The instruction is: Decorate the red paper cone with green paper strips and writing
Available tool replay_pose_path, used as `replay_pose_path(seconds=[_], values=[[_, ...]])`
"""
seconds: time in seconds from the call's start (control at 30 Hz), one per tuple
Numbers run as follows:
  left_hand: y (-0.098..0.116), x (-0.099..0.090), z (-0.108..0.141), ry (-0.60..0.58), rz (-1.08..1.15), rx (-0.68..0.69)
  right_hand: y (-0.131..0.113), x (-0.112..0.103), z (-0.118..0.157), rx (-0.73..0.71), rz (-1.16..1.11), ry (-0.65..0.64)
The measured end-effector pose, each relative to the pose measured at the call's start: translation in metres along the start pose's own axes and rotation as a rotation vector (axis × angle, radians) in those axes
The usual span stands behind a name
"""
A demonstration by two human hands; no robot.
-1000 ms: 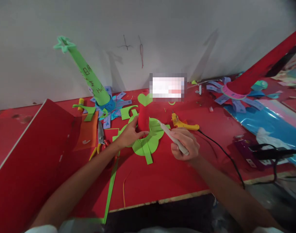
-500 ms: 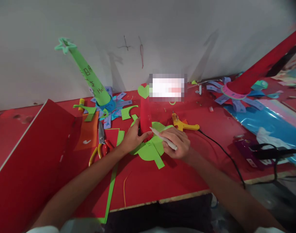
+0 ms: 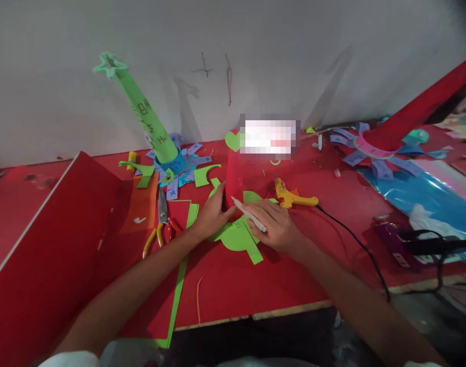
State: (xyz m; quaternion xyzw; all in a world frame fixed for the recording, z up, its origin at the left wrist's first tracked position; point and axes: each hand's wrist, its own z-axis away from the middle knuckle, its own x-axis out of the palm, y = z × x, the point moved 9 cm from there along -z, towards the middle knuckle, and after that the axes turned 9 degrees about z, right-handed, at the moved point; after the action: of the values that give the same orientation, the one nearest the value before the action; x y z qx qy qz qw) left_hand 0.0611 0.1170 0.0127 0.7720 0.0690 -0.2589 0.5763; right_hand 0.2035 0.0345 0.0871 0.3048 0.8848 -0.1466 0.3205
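Observation:
A red paper tube (image 3: 235,178) stands on a green paper base (image 3: 235,240) with flaps, and a green paper heart (image 3: 233,141) is at its top. My left hand (image 3: 213,214) is wrapped around the tube's lower part, thumb in front and fingers partly hidden behind. A white pen (image 3: 252,216) is pinched in my right hand (image 3: 274,224). Its tip points at the lower front of the tube; whether it touches the paper I cannot tell. The pen hand is just above the right side of the green base.
Right of my hands lies a yellow glue gun (image 3: 294,197) with a black cord. Pliers (image 3: 156,240) and scissors (image 3: 164,214) lie left beside layered paper sheets (image 3: 181,285). A green paper tower (image 3: 148,120) stands behind; a red cone (image 3: 412,114) leans at right.
The pen tip has moved left across the tube's lower front, with my right hand following. My left hand keeps its hold. The whole view has shifted slightly.

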Motion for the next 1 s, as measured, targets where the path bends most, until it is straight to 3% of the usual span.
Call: replay_pose_path(seconds=[1.0], values=[[0.0017, 0.0063, 0.0028, -0.052, -0.184, 0.008, -0.0072, -0.0001, -0.0052, 0.018, 0.142, -0.004]])
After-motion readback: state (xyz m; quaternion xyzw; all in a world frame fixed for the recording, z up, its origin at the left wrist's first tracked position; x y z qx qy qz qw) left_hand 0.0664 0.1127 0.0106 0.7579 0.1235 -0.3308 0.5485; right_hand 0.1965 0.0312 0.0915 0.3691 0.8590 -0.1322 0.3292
